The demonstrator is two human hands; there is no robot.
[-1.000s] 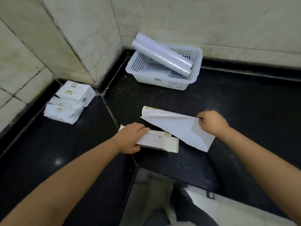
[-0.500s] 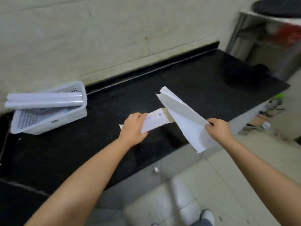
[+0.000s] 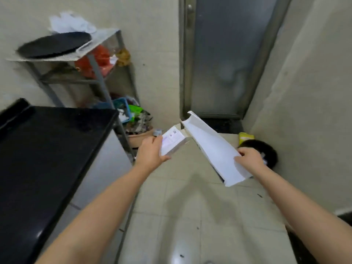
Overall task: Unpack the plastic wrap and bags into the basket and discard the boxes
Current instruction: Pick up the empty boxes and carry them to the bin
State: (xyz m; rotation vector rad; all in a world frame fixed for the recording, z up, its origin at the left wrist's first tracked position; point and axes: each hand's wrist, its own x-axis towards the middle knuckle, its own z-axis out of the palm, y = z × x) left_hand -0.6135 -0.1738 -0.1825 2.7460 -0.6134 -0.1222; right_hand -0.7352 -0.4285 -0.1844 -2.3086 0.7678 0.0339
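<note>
My left hand (image 3: 150,154) grips a small white printed box (image 3: 172,141) held out over the tiled floor. In my right hand (image 3: 248,159) is a long flattened white box (image 3: 211,146), gripped at its near end and slanting up to the left, its far tip beside the small box. Just beyond my right hand, by the right wall, a dark round bin (image 3: 266,151) stands on the floor. The basket, the rolls and the bags are out of view.
The black countertop (image 3: 47,149) ends at the left. Behind it stands a metal rack (image 3: 99,73) with a black round tray, with clutter and a brown tub (image 3: 139,138) at its foot. A frosted door (image 3: 228,54) is straight ahead. A yellow pack (image 3: 245,137) lies by the bin.
The view has swung right, away from the counter and basket toward the floor and door. Both hands carried their boxes along, now over the floor near the dark bin.
</note>
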